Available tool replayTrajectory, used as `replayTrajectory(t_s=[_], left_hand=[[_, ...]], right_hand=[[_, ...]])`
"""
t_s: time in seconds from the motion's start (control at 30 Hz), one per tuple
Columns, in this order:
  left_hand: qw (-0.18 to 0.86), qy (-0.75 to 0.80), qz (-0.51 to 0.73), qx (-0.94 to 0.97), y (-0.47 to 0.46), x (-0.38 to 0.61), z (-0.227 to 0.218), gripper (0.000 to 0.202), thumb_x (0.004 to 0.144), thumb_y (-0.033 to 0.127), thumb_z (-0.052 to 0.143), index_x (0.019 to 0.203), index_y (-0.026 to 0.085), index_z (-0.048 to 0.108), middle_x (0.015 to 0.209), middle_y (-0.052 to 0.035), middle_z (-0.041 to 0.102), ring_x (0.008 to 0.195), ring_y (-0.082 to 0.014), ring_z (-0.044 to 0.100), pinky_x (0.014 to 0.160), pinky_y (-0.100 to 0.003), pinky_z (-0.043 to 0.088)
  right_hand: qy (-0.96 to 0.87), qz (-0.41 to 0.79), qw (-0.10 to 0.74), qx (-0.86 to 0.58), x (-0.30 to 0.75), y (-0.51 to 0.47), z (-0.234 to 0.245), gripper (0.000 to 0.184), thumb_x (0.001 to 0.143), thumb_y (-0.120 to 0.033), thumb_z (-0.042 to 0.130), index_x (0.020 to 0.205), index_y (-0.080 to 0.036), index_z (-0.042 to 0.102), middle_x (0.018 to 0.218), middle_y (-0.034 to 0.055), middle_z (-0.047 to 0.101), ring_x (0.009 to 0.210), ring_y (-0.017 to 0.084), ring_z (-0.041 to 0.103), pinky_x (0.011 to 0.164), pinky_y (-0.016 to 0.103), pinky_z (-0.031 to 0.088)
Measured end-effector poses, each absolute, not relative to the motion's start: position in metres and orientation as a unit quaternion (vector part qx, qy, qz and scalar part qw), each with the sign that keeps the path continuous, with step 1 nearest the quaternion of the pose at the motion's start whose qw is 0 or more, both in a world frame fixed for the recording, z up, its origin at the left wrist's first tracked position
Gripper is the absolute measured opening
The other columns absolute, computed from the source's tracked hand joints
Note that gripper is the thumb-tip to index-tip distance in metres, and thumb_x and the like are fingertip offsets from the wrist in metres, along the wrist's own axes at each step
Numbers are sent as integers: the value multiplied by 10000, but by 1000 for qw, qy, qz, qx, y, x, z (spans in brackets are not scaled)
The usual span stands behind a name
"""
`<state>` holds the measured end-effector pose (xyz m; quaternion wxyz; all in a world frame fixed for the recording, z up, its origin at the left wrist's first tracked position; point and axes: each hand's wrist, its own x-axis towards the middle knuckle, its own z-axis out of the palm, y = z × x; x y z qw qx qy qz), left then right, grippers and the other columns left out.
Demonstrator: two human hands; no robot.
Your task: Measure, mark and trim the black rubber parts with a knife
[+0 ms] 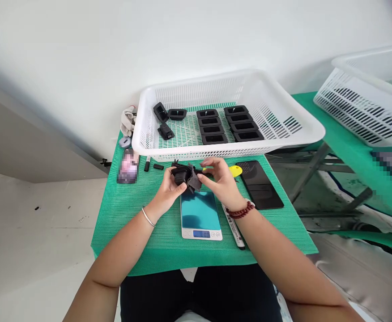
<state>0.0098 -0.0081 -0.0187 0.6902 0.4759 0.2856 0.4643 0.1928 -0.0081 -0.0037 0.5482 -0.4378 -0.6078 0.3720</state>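
My left hand (168, 191) and my right hand (220, 181) are both closed on a black plastic part (186, 176), holding it together just above the far end of a small digital scale (200, 215). The scale has a teal platform and a lit blue display. A silver bangle is on my left wrist, a dark red bead bracelet on my right. Behind the hands stands a white plastic basket (293, 134). It holds several black rectangular parts (227, 124) in two neat rows, and three loose ones (165, 120) at its left.
A black phone (259, 184) lies right of the scale, a yellow object (235, 170) behind my right hand. A marker (233, 228) lies beside the scale. A pen (147, 163) and small cap (158, 167) sit at left. A second white basket (367, 96) stands on the right table.
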Motion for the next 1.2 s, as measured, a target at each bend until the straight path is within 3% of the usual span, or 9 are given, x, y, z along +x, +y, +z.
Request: replayTrajectory(t_s=[0.07, 0.2, 0.37, 0.53, 0.8, 1.07, 1.2], left_hand=[[690, 282, 466, 477, -8, 10, -18, 460, 778, 389, 704, 1121, 268, 422, 1137, -34, 546, 1088, -180, 548, 943, -351, 444], [677, 295, 463, 491, -7, 8, -17, 464, 783, 389, 698, 1136, 264, 425, 1136, -41, 560, 1094, -187, 551, 955, -366, 450], [650, 311, 454, 525, -6, 10, -16, 429, 798, 390, 682, 1126, 240, 451, 1116, -48, 568, 1079, -182, 551, 946, -352, 458], [640, 325, 449, 533, -8, 16, -17, 452, 806, 425, 663, 1142, 226, 435, 1143, -70, 573, 1093, -187, 546, 947, -346, 461], [649, 332, 463, 504, -5, 12, -22, 494, 762, 478, 691, 1122, 218, 474, 1104, -66, 598, 1089, -209, 559, 959, -370, 444], [643, 324, 435, 541, -9, 15, -14, 459, 800, 450, 658, 1146, 226, 456, 1097, -64, 578, 1032, -190, 552, 898, -335, 468], [641, 321, 443, 538, -8, 11, -15, 460, 795, 452, 666, 1134, 213, 467, 1080, -68, 584, 1034, -195, 555, 897, -338, 469]], right_hand=[[-651, 328, 525, -440, 194, -9, 0, 118, 843, -360, 617, 870, -249, 587, 997, 50, 602, 988, 195, 586, 872, 383, 500], [-691, 355, 465, -424, 195, -11, 4, 120, 864, -332, 590, 879, -228, 647, 885, 42, 679, 822, 181, 632, 760, 357, 513], [-729, 278, 425, -458, 193, -12, 3, 151, 887, -315, 545, 808, -203, 609, 784, 38, 659, 719, 167, 602, 660, 313, 470], [-756, 149, 394, -501, 190, -12, 0, 249, 934, -297, 423, 753, -198, 563, 711, 61, 598, 680, 195, 544, 648, 347, 409], [-775, 276, 394, -411, 197, -11, 7, 115, 932, -265, 427, 897, -217, 526, 862, 63, 576, 803, 200, 546, 699, 354, 444], [-751, 197, 404, -483, 187, -11, 2, 295, 952, -281, 361, 664, -232, 325, 637, 9, 434, 606, 164, 415, 598, 327, 334], [-774, 249, 392, -430, 193, -11, 6, 214, 952, -273, 376, 753, -220, 436, 732, 32, 512, 698, 175, 490, 646, 326, 395]])
